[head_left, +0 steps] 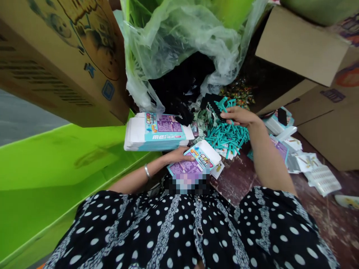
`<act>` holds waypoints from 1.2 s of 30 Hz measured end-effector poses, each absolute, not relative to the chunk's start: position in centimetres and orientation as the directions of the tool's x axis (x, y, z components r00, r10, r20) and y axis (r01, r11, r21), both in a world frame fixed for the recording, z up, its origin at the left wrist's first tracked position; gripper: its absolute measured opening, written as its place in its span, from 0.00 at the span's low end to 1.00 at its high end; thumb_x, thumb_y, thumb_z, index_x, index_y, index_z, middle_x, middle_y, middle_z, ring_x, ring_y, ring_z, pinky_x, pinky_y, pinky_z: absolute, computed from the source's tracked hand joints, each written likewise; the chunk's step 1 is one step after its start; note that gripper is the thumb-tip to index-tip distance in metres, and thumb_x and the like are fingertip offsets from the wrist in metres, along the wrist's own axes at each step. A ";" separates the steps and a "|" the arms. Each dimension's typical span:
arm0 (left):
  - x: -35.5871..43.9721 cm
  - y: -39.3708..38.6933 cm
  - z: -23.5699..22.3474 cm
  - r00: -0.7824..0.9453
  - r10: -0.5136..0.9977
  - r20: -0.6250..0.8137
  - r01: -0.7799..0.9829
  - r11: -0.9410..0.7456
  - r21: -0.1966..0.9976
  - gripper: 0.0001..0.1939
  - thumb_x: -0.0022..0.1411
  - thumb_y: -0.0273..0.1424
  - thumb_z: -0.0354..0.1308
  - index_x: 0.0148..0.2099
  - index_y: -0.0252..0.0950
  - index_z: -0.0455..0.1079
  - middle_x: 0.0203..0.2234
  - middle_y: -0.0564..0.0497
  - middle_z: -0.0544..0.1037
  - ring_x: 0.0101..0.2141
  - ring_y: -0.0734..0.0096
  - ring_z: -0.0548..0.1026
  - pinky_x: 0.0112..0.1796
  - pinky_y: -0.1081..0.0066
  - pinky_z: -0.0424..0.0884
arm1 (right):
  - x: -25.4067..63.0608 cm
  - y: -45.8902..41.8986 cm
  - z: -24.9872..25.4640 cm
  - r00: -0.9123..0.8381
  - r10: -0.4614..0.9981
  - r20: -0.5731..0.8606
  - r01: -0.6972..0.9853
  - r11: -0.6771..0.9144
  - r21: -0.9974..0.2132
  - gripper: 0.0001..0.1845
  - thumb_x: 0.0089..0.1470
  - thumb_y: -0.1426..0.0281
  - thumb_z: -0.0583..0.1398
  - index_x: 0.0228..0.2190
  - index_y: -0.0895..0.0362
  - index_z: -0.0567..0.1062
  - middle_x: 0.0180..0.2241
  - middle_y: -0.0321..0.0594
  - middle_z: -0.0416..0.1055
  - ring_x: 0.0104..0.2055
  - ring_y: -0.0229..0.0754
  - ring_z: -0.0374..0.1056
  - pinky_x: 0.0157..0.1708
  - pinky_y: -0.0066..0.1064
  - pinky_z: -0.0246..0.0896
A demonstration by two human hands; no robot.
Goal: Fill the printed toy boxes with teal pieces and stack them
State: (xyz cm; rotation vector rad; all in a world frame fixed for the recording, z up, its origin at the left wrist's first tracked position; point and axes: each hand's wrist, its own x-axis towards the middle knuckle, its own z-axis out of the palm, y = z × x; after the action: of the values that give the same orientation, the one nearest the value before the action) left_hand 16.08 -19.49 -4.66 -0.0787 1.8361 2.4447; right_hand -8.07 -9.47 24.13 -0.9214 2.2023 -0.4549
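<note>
My left hand [179, 155] grips a purple, teal and white printed carton [193, 160] close to my body; the carton's lower part is blurred out. A stack of similar flat cartons [168, 129] lies just beyond it. Over a heap of thin teal plastic pieces [227, 138], my right hand [237, 115] is closed on several of these teal pieces [224, 104], which stick out past the fingers. Dark items lie against those fingertips, too jumbled to name. Small greenish and silver packets [200, 121] sit left of the heap.
A clear plastic bag [179, 41] with black contents stands behind the heap. Tall cardboard boxes flank it, one at left [64, 63] and an open one at right [316, 108]. Loose cards and packets [305, 162] lie on the worn dark red surface [316, 220]. A bright green panel [42, 175] runs along the left.
</note>
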 end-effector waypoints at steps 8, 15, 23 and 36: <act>16.2 -19.2 -2.8 -0.993 0.090 -0.079 -0.100 -0.262 0.960 0.35 0.54 0.49 0.80 0.57 0.35 0.77 0.48 0.42 0.87 0.43 0.56 0.85 0.46 0.59 0.81 | -5.3 0.3 25.0 -0.183 -0.553 -0.813 -0.834 0.525 -0.169 0.31 0.59 0.39 0.66 0.26 0.55 0.76 0.21 0.38 0.71 0.26 0.39 0.64 0.29 0.32 0.55; 15.8 -17.3 -1.2 -0.991 0.133 0.019 0.001 -0.131 0.991 0.35 0.55 0.50 0.78 0.57 0.35 0.77 0.50 0.42 0.86 0.46 0.55 0.84 0.46 0.61 0.80 | -1.5 -0.9 21.7 -0.212 -0.579 -0.787 -0.880 0.464 -0.104 0.23 0.60 0.48 0.70 0.32 0.56 0.80 0.24 0.38 0.76 0.28 0.40 0.68 0.32 0.34 0.55; 15.9 -16.3 -0.9 -0.999 0.013 0.046 0.043 -0.168 0.985 0.36 0.55 0.50 0.78 0.58 0.34 0.76 0.51 0.42 0.85 0.48 0.54 0.82 0.50 0.59 0.79 | -0.8 -0.3 20.4 -0.230 -0.783 -0.578 -0.901 0.395 -0.177 0.14 0.63 0.63 0.66 0.27 0.55 0.76 0.26 0.40 0.77 0.28 0.39 0.64 0.31 0.34 0.51; 16.5 -15.7 -0.8 -0.999 0.003 0.032 0.032 -0.085 0.996 0.38 0.54 0.52 0.77 0.58 0.34 0.75 0.51 0.41 0.84 0.50 0.49 0.81 0.52 0.56 0.77 | -1.3 0.5 18.8 -0.121 -0.778 -0.616 -0.797 0.446 -0.407 0.17 0.71 0.63 0.58 0.34 0.56 0.82 0.29 0.38 0.80 0.26 0.37 0.68 0.34 0.30 0.60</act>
State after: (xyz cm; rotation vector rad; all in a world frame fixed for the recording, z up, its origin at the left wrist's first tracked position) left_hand 16.50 -15.68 -0.82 0.0400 2.1385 2.3280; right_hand -1.29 0.51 18.78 -1.3289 1.8910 0.0289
